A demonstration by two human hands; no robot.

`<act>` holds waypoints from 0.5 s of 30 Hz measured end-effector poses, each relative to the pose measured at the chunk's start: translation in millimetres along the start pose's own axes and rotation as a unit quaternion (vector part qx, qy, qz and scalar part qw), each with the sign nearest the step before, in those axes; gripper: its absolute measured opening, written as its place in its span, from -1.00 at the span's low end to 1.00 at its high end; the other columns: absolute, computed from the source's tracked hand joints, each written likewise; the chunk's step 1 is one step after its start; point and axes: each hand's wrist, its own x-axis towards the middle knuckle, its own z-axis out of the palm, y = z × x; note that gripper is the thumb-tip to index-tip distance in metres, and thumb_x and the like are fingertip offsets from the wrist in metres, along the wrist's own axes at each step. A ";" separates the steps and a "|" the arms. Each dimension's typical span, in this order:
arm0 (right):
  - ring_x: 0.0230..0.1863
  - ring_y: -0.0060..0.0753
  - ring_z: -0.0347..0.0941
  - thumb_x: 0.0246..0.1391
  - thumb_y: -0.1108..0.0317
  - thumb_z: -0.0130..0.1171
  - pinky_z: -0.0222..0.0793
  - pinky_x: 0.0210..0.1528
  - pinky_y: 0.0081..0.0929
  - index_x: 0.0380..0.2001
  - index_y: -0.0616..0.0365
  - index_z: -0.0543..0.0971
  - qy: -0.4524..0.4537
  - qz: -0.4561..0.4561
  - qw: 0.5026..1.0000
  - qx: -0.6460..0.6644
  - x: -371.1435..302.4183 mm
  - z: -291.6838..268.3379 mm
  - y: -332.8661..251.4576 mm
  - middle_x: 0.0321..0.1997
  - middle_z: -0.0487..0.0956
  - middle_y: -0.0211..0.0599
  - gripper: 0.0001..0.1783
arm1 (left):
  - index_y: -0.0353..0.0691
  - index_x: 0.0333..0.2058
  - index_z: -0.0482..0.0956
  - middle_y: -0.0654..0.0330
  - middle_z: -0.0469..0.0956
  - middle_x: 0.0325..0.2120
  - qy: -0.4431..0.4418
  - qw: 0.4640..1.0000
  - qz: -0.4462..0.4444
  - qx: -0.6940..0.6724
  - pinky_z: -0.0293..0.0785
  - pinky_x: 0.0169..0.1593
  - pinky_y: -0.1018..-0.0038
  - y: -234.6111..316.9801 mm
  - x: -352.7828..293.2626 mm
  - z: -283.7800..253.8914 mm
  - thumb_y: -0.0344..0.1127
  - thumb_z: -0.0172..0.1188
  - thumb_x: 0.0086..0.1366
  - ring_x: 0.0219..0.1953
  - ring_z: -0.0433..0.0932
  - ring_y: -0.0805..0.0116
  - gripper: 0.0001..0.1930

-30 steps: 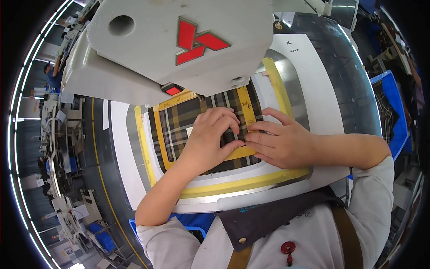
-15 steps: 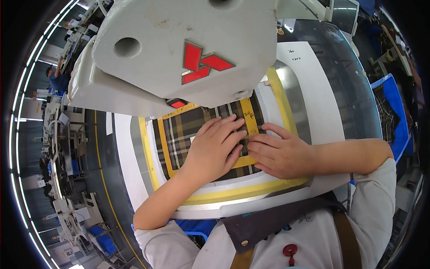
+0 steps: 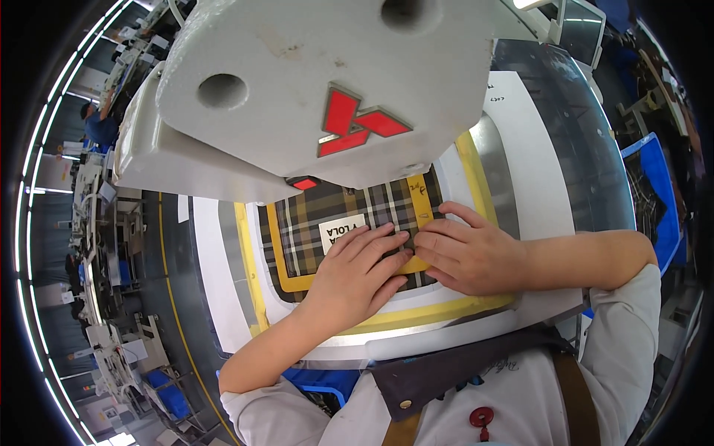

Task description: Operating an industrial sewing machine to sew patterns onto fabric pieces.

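Dark plaid fabric (image 3: 316,212) lies under a yellow rectangular frame (image 3: 297,284), whose far side is hidden by the sewing machine head. A white printed label (image 3: 335,229) rests on the fabric inside the frame, partly covered by my left hand. My left hand (image 3: 353,275) is palm down over the fabric and the frame's near side, fingers stretched out. Just beside it, my right hand (image 3: 472,256) lies with its fingertips on the frame's right side near the corner, its index finger raised apart from the others. Neither hand is wrapped round anything.
The large pale machine head (image 3: 275,67) with a red emblem overhangs the far part of the work. Yellow tape strips (image 3: 476,178) border the work area on a metal and white table. A blue bin (image 3: 662,193) holds dark fabric at right. A person (image 3: 98,125) is at far left.
My left hand has slid toward me, so the white label now shows. The right hand stays at the frame's right side. The machine head appears lower and larger in the picture.
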 end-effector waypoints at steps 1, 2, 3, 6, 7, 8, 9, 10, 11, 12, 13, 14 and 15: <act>0.04 -0.25 0.37 0.04 0.23 0.21 0.18 0.24 -0.13 -0.24 0.22 0.55 0.000 -0.001 1.000 -0.001 1.2 0.9 -1.3 -0.08 0.51 -0.24 -0.70 | -0.14 -0.10 0.57 0.20 0.49 0.01 0.001 1.000 0.000 0.001 0.29 0.22 0.17 -0.2 -2.2 -0.8 -0.27 0.33 0.09 0.13 0.43 0.18 -0.63; 0.04 -0.26 0.37 0.03 0.23 0.22 0.18 0.23 -0.14 -0.24 0.23 0.55 -0.002 0.000 1.000 0.000 2.6 1.6 -2.6 -0.08 0.51 -0.24 -0.69 | -0.14 -0.10 0.57 0.20 0.49 0.02 0.000 1.000 -0.001 0.000 0.29 0.22 0.16 -0.5 -3.9 -1.9 -0.27 0.33 0.09 0.14 0.43 0.17 -0.63; 0.04 -0.26 0.37 0.02 0.23 0.23 0.19 0.23 -0.14 -0.24 0.23 0.55 -0.003 0.002 1.000 0.002 4.4 3.3 -6.6 -0.08 0.50 -0.24 -0.69 | -0.15 -0.10 0.56 0.19 0.49 0.02 -0.003 1.000 -0.002 -0.002 0.28 0.22 0.15 -0.3 -8.3 -3.5 -0.26 0.34 0.08 0.14 0.43 0.17 -0.62; 0.02 -0.28 0.41 -0.02 0.26 0.29 0.23 0.21 -0.11 -0.20 0.21 0.54 0.005 0.010 1.000 0.015 11.4 6.4 -10.3 -0.07 0.50 -0.25 -0.66 | -0.15 -0.09 0.55 0.18 0.48 0.02 0.004 1.000 -0.002 -0.005 0.26 0.23 0.14 -3.6 -15.6 -6.8 -0.25 0.34 0.08 0.15 0.42 0.16 -0.61; 0.02 -0.28 0.41 -0.02 0.26 0.29 0.23 0.21 -0.11 -0.20 0.21 0.54 0.005 0.009 1.000 0.013 13.4 6.6 -9.7 -0.07 0.50 -0.25 -0.66 | -0.15 -0.09 0.55 0.18 0.48 0.02 0.007 1.000 -0.001 -0.004 0.26 0.23 0.14 -5.4 -15.9 -6.8 -0.25 0.34 0.08 0.15 0.42 0.16 -0.61; 0.01 -0.28 0.39 -0.02 0.26 0.28 0.22 0.21 -0.15 -0.22 0.21 0.54 0.012 0.010 1.000 0.013 15.3 6.8 -8.9 -0.10 0.49 -0.26 -0.68 | -0.16 -0.10 0.55 0.18 0.47 0.03 0.010 1.000 0.001 -0.001 0.25 0.24 0.13 -7.4 -16.0 -6.3 -0.24 0.33 0.08 0.16 0.41 0.15 -0.61; 0.01 -0.28 0.38 -0.01 0.25 0.27 0.21 0.20 -0.19 -0.25 0.22 0.53 0.020 0.009 1.000 0.014 17.5 7.0 -6.6 -0.13 0.48 -0.27 -0.69 | -0.16 -0.10 0.55 0.17 0.47 0.03 0.014 1.000 0.001 0.004 0.24 0.25 0.13 -9.6 -15.3 -6.3 -0.24 0.33 0.08 0.16 0.41 0.15 -0.62; 0.01 -0.28 0.38 -0.01 0.25 0.27 0.21 0.20 -0.19 -0.25 0.22 0.53 0.020 0.007 1.000 0.013 19.7 5.8 -4.4 -0.13 0.48 -0.27 -0.69 | -0.17 -0.11 0.55 0.17 0.47 0.02 0.015 1.000 -0.001 0.008 0.23 0.26 0.14 -11.0 -14.1 -6.5 -0.23 0.32 0.09 0.17 0.40 0.15 -0.63; -0.02 -0.27 0.38 -0.03 0.26 0.28 0.22 0.18 -0.21 -0.26 0.21 0.53 0.022 0.012 1.000 0.019 22.1 3.8 -2.1 -0.15 0.47 -0.27 -0.70 | -0.17 -0.11 0.55 0.17 0.47 0.02 0.017 1.000 -0.002 0.010 0.23 0.26 0.14 -13.0 -12.5 -7.0 -0.23 0.32 0.09 0.17 0.40 0.15 -0.63; -0.04 -0.26 0.38 -0.04 0.27 0.29 0.24 0.16 -0.23 -0.26 0.19 0.53 0.023 0.017 0.999 0.025 24.5 2.3 -0.5 -0.17 0.46 -0.28 -0.70 | -0.17 -0.11 0.55 0.17 0.47 0.02 0.020 1.000 -0.001 0.013 0.23 0.26 0.14 -14.8 -11.4 -8.0 -0.23 0.32 0.09 0.17 0.40 0.15 -0.63; -0.04 -0.26 0.38 -0.04 0.27 0.29 0.24 0.16 -0.23 -0.26 0.19 0.53 0.024 0.014 0.999 0.024 26.3 2.4 2.0 -0.17 0.46 -0.28 -0.70 | -0.18 -0.11 0.55 0.17 0.47 0.02 0.024 1.000 -0.001 0.016 0.23 0.26 0.15 -16.6 -10.2 -8.9 -0.23 0.32 0.10 0.17 0.40 0.15 -0.63; -0.06 -0.25 0.39 -0.05 0.28 0.29 0.27 0.13 -0.26 -0.27 0.18 0.52 0.029 0.012 0.999 0.030 27.5 3.5 5.2 -0.18 0.46 -0.28 -0.71 | -0.19 -0.11 0.55 0.17 0.47 0.02 0.030 0.999 0.002 0.023 0.25 0.23 0.18 -18.6 -9.3 -9.0 -0.23 0.31 0.10 0.17 0.41 0.15 -0.63; -0.09 -0.24 0.39 -0.06 0.29 0.30 0.30 0.09 -0.28 -0.27 0.16 0.52 0.033 0.011 0.999 0.035 28.1 5.1 7.9 -0.19 0.45 -0.28 -0.71 | -0.19 -0.11 0.55 0.17 0.47 0.02 0.032 0.999 0.003 0.024 0.25 0.23 0.18 -21.1 -8.9 -8.5 -0.23 0.31 0.10 0.17 0.41 0.15 -0.63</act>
